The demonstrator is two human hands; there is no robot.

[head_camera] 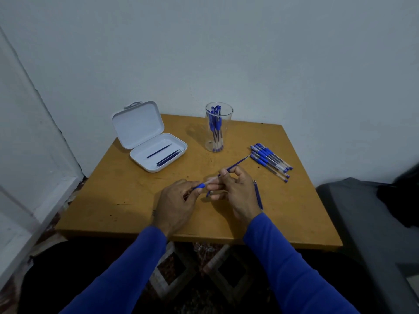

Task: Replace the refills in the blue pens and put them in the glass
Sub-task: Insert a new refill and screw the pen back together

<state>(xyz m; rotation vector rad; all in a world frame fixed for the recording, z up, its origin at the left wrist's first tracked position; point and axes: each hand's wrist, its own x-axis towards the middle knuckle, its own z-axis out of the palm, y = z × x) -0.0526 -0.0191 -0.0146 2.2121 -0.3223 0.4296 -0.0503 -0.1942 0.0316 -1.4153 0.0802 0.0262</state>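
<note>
**Refill half out of the barrel, mid-table**

Your table (118,200) has bare wood along its near edge. The open white case (145,141) sits back-left, the glass (218,128) behind centre, loose pens (271,162) near the right edge. Your left hand (179,205) pinches the pen barrel (205,184); your right hand (235,189) pinches the refill (238,163).
</note>
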